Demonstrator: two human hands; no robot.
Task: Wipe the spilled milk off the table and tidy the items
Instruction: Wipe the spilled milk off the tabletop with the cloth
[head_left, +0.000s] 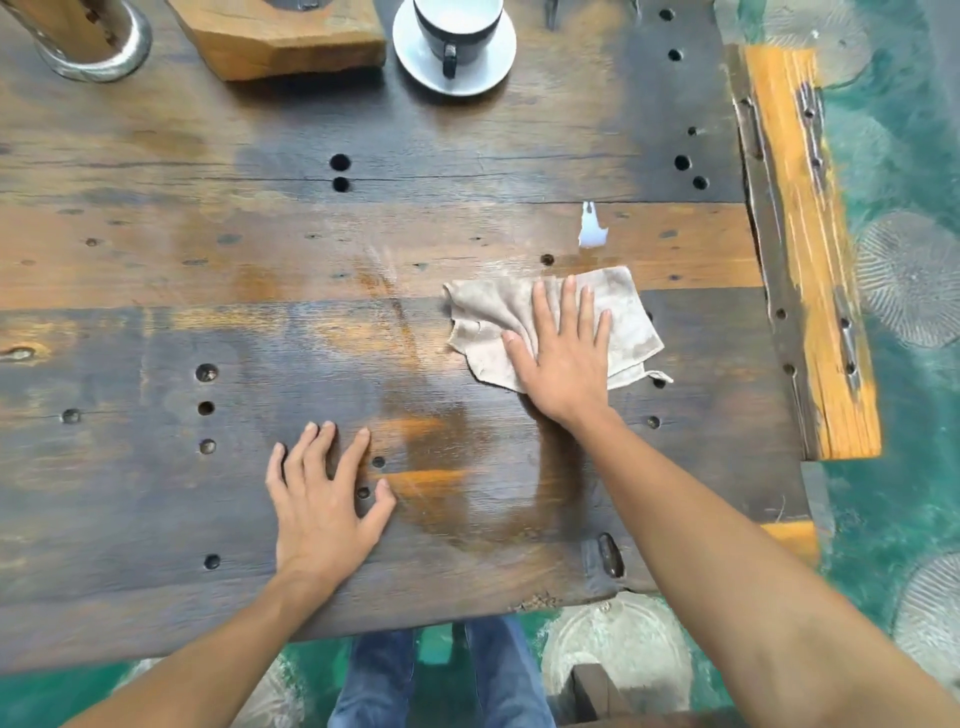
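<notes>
Wooden table (156, 260): flat right hand (563, 358) presses cloth (628, 317), left hand (324, 499) splayed flat

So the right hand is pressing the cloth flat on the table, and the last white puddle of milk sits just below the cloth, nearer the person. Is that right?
Not quite. The head view shows the milk puddle just beyond the cloth, farther from the person. The right hand does press the cloth flat on the table.

I'm seeing the wooden table (156, 338) carrying cloth (631, 317) at 3 o'clock, milk puddle (592, 231) beyond it, saucer (410, 47) at 12.
</notes>
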